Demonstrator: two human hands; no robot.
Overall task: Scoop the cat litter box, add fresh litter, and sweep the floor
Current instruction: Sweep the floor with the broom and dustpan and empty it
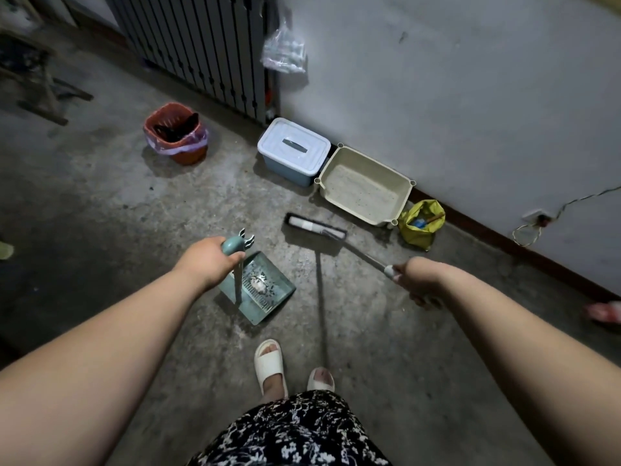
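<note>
Evidently the sweeping stage is in hand. The left hand is curled round the top of the upright handle of the dustpan, which sits on the floor just below and ahead of that hand. The right hand grips the broom shaft. The broom head rests on the floor ahead of and between the two hands, apart from the pan's open edge.

A pale clump with dark grit already lies in the pan, so some debris seems gathered.

The litter box stands against the wall beyond the right hand, past the broom head. It holds an even layer of pale litter with a few dark specks. That suggests scooping and refilling are done, though I cannot tell this for certain. A lidded blue tub stands touching the box on its left, and a yellow bag sits at its right corner.

What looks left is to sweep up any specks on the floor between broom and pan, then empty the pan, probably into the lined red bin well ahead of the left hand.
</note>
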